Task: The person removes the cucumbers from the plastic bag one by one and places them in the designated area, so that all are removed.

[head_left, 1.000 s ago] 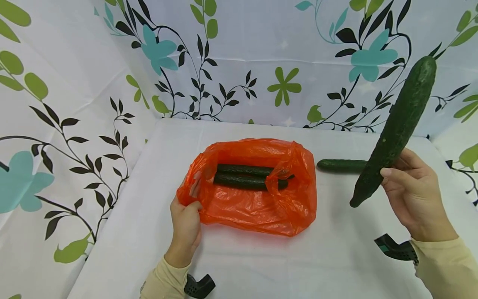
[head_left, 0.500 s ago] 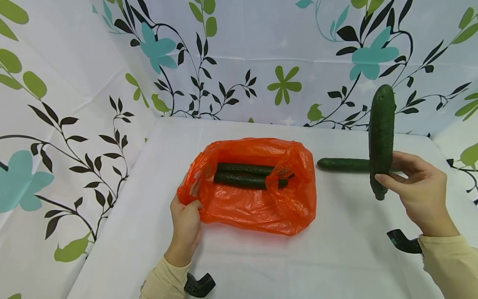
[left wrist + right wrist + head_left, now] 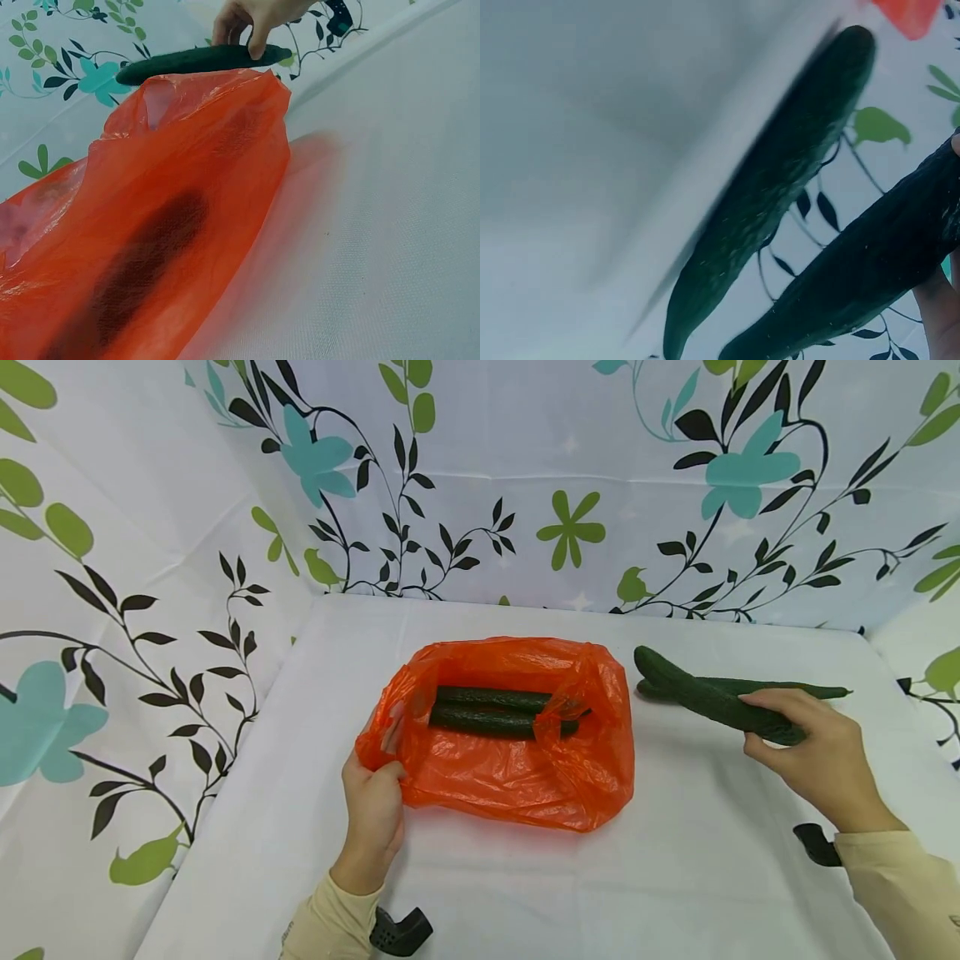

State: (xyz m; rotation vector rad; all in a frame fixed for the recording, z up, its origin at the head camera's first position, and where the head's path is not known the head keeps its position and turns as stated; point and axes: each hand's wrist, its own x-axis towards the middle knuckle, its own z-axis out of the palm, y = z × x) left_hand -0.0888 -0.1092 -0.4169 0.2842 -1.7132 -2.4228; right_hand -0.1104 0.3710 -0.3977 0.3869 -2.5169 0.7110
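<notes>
Bag (image 3: pixel 480 789), one, orange-red thin plastic, crumpled, laid on the white counter (image 3: pixel 600 902) near the middle of the head view, its mouth gaping toward the camera. Bagged cucumbers, two, dark green: a rear cucumber (image 3: pixel 491 698) and a front cucumber (image 3: pixel 476 721), side by side inside the bag, lengthwise from nine to three o'clock, a gathered fold of plastic crossing before their three o'clock ends. Left hand (image 3: pixel 375 814), at the bag's eight o'clock; thumb on the outside, fingers dimly visible through the plastic, clamped on the bag's edge. Right hand (image 3: pixel 813 747), at three o'clock from the bag and well apart from it; thumb and fingers clamped on the four o'clock end of the held cucumber (image 3: pixel 705 695), dark green, slanting up to ten o'clock. Loose cucumber (image 3: pixel 787 687), one, on the counter at three o'clock from the bag, thick end toward nine, tapered end toward three; the held cucumber crosses before it in the head view, while the right wrist view shows a gap between their visible lengths. Sleeves, two, pale yellow: left sleeve (image 3: pixel 330 922), right sleeve (image 3: pixel 896 877). Backdrop cloth (image 3: pixel 480 468), white, printed with leaves and flowers, at twelve o'clock beyond the counter.
</notes>
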